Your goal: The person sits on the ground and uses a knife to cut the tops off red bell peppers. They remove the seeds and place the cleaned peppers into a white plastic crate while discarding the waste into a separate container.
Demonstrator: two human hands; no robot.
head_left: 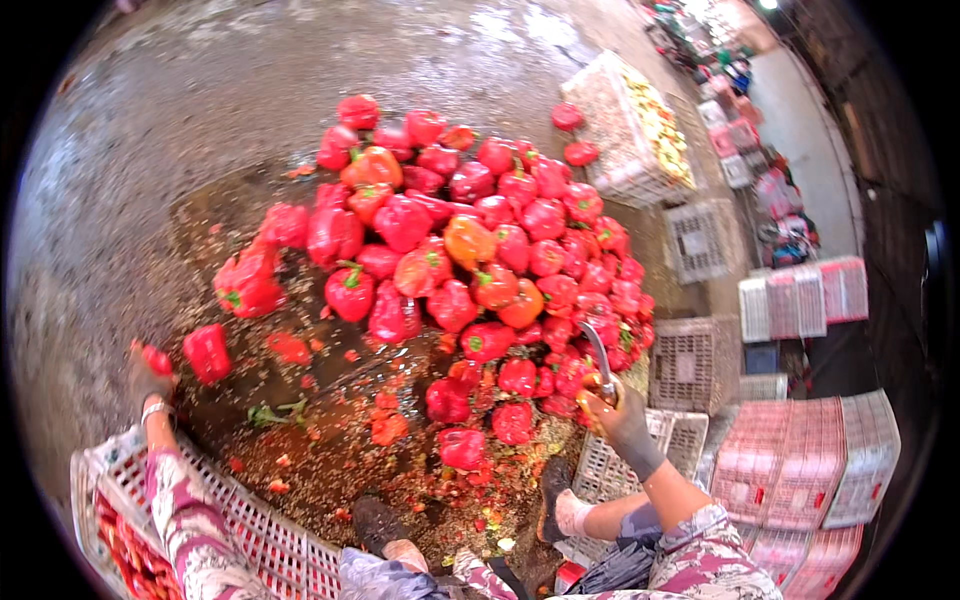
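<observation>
My left hand [150, 380], at the far left just above a white plastic crate [200, 481] containing red pieces, is closed on a small red pepper piece [154, 359]. A whole red pepper [206, 353] lies just right of it. My right hand [619, 420], in a grey glove with bare-looking, orange-stained fingertips, grips a curved knife [596, 343], blade pointing up beside the big heap of red and orange bell peppers [402, 222]. Pepper scraps and seeds [325, 450] cover the wet dark ground around my feet.
A crate of pale yellow pieces [625, 130] stands behind the heap. Empty grey crates [680, 365] line the right, with stacked pink and grey crates [780, 460] beyond. Bags and assorted items [775, 195] sit farther back along a pale walkway.
</observation>
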